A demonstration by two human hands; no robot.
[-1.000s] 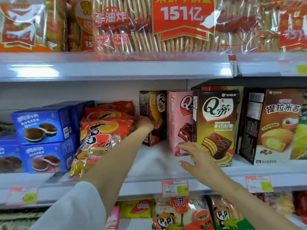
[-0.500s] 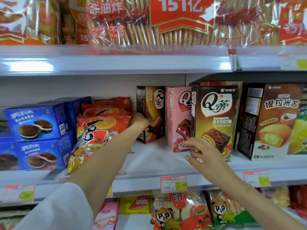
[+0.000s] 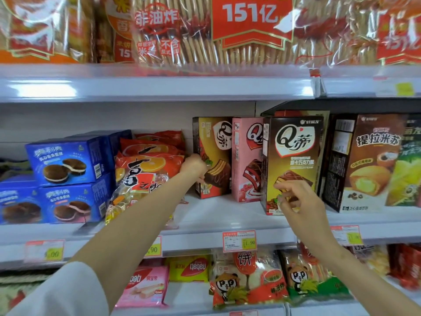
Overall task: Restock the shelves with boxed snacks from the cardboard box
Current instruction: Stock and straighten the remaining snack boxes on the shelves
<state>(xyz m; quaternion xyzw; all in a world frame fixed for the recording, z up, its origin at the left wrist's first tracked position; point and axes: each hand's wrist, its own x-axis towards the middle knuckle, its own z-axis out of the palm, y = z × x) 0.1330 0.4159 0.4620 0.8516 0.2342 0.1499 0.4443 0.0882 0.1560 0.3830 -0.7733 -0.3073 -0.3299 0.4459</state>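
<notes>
On the middle shelf [image 3: 216, 215], both arms reach into a row of upright boxed cakes. The left hand [image 3: 193, 164] is at the near left edge of an angled Q-ti box [image 3: 214, 156], which stands turned so that its front faces partly to the right. It is out of line with the pink Q-ti box [image 3: 247, 160] just beside it. That hand's grip looks closed around the box's edge, with the knuckles toward the camera, probably to swing the box square or push it back. The orange snack bags [image 3: 145, 172] press close on the left, so there is little room on that side.

The right hand [image 3: 293, 201] is at the lower front of the mocha Q-ti box [image 3: 293, 160]. This box stands furthest forward, near the shelf lip and next to the tiramisu box [image 3: 369, 160]. Its fingers are bent, with the tips against the printed face. I cannot tell whether this grip pinches the carton or only steadies it, perhaps so the row does not tip.

No cardboard box is in view, and the snacks being handled are already on the shelf.
</notes>
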